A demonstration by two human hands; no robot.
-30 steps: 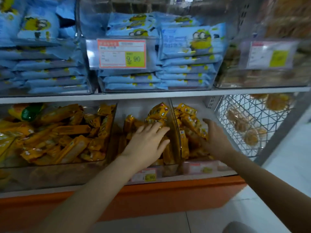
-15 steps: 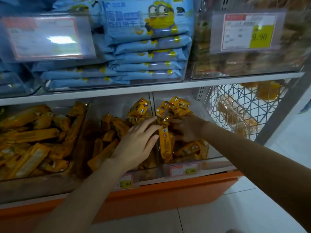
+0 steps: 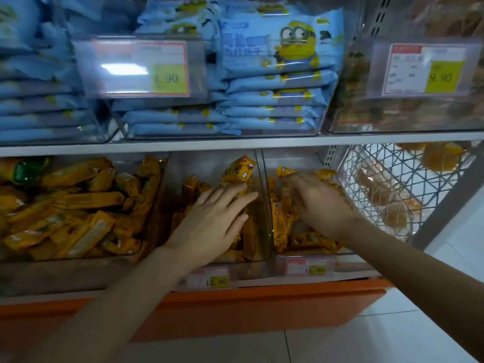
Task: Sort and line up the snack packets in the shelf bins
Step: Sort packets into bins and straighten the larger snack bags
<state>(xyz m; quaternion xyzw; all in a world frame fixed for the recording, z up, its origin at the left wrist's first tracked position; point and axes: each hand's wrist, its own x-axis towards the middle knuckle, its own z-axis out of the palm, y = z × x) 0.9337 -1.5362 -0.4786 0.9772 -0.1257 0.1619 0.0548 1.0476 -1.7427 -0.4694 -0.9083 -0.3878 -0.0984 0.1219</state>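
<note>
On the lower shelf, two narrow clear bins hold small yellow snack packets. My left hand (image 3: 214, 218) lies flat, fingers straight, on the packets of the middle bin (image 3: 204, 166); one packet (image 3: 239, 169) stands tilted just beyond its fingertips. My right hand (image 3: 317, 203) is inside the right bin (image 3: 293, 158), blurred, with its fingers stretched leftward over the yellow packets (image 3: 281, 224) there. I see nothing gripped in either hand. A wider bin on the left holds a jumbled heap of longer yellow packets (image 3: 86, 200).
Stacked blue packets (image 3: 275, 95) fill the clear bins on the shelf above. A wire basket (image 3: 387, 179) with wrapped pastries stands to the right of my right hand. Price tags (image 3: 209, 280) hang on the bin fronts above the orange base (image 3: 262, 305).
My right hand has gone from outside the right bin into it, onto its packets. My left hand has stayed on the middle bin's packets. The camera has moved closer.
</note>
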